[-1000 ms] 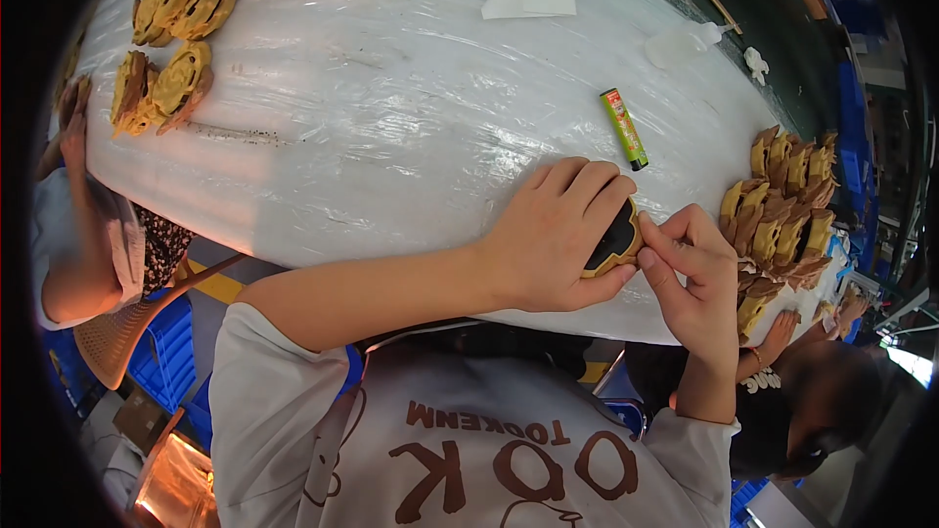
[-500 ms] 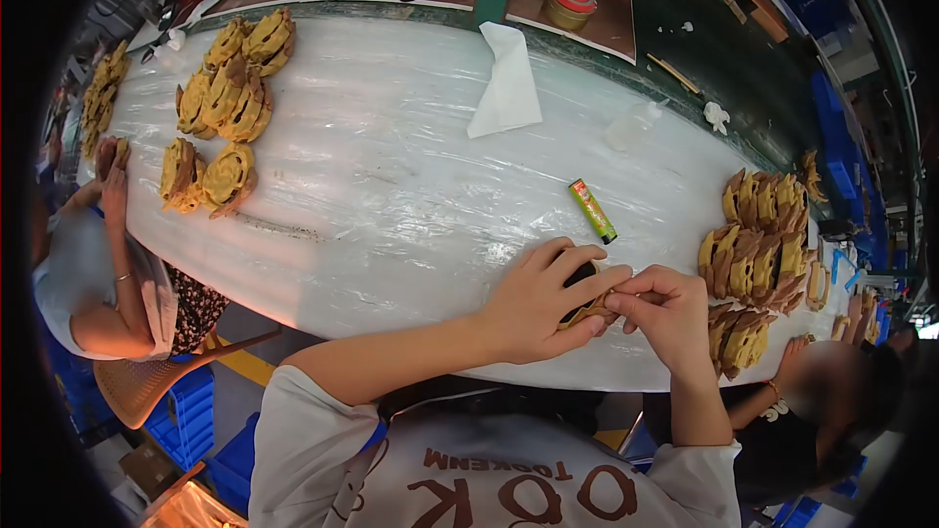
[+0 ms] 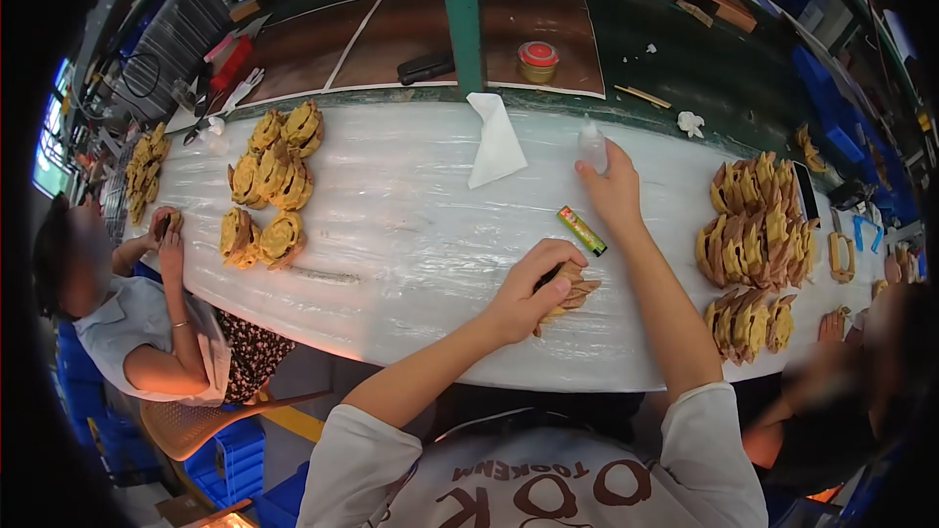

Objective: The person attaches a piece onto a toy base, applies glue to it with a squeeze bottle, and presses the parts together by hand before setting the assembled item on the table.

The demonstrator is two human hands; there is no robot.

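Note:
My left hand (image 3: pixel 533 288) is closed around a brown-and-yellow piece (image 3: pixel 577 293) with jagged, leaf-like edges and a dark opening, just above the table's near side. Reaching forward, my right hand (image 3: pixel 616 191) has its fingers wrapped around a small translucent squeeze bottle (image 3: pixel 591 140). The bottle looks upright, with its nozzle at the top. Between the two hands lies a small green and red packet or tube (image 3: pixel 582 231). A folded white tissue (image 3: pixel 497 142) is left of the bottle.
Similar yellow-brown pieces stand in rows at right (image 3: pixel 753 235) and in a cluster at left (image 3: pixel 274 171). A green post (image 3: pixel 460 20) rises at the table's back edge, near a red-lidded tin (image 3: pixel 538 61). Co-workers sit at the left (image 3: pixel 147 323) and right.
My right hand has left the piece and moved forward to grip the squeeze bottle. My left hand still holds the piece, now slightly turned. The view has tilted up.

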